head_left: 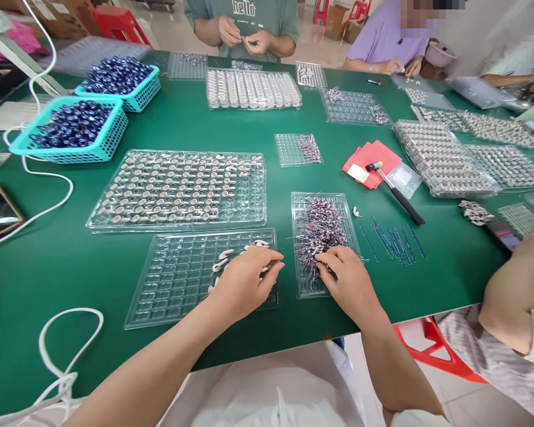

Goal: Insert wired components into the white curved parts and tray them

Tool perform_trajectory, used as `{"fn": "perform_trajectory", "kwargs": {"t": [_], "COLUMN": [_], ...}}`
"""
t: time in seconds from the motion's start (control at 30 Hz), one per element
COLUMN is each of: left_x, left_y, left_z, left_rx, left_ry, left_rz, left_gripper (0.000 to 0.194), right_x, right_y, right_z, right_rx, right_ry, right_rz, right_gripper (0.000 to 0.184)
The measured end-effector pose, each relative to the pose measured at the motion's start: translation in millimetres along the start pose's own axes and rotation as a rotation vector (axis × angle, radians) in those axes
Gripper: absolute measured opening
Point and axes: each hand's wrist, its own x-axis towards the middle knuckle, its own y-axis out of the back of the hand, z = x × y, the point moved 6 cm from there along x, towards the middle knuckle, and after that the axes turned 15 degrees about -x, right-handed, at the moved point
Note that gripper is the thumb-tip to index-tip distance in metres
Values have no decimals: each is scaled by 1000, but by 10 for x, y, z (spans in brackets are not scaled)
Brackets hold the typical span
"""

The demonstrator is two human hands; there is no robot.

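Note:
My left hand point(249, 276) is over the right part of a clear blister tray point(160, 279), thumb and fingertips slightly apart, with nothing visible between them. White earbud shell pieces point(222, 261) lie in that tray, partly covered by the hand. To the right, a smaller clear tray point(300, 284) bears a heap of tiny parts with thin pink and dark wires point(323, 222). At the heap's near edge, my right hand point(349, 284) has its thumb and index finger drawn together; what is pinched there is too small to make out. Behind the left hand, a large tray point(253, 204) holds rows of stem-shaped shells point(173, 184).
Two turquoise baskets point(111, 139) of shiny dark-blue pieces stand at the far left. A hammer point(400, 198) lies by red sheets point(374, 160), near blue thin sticks point(396, 243). White cables point(66, 356) run along the left. Co-workers sit opposite and at the right point(516, 290).

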Motion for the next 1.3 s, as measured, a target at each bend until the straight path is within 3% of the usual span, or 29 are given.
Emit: {"fn": "perform_trajectory", "kwargs": {"t": [0.37,0.83,1.03,1.17,1.3], "left_x": [-11,-32,-46,-43,-75], "left_y": [-8,-68,-82,-65,-101], "left_z": [-20,-63,-85,-5,208], "left_rx": [-33,-63,-70,-103,-270], "left_ry": [33,67,66,-9,-146], "left_rz": [-35,-56,-68,-47,-119], "left_gripper": [20,21,21,19,23], "right_x": [-17,-215,-332,-434,-436], "right_y": [-20,-3,54,181,308], "right_z": [41,202,217,173,35], "right_rx": [30,216,242,317,453], "right_ry": [-21,-300,-291,-258,-248], "right_rz": [-18,-74,-133,-157,-53], "right_gripper": [8,7,8,10,11]}}
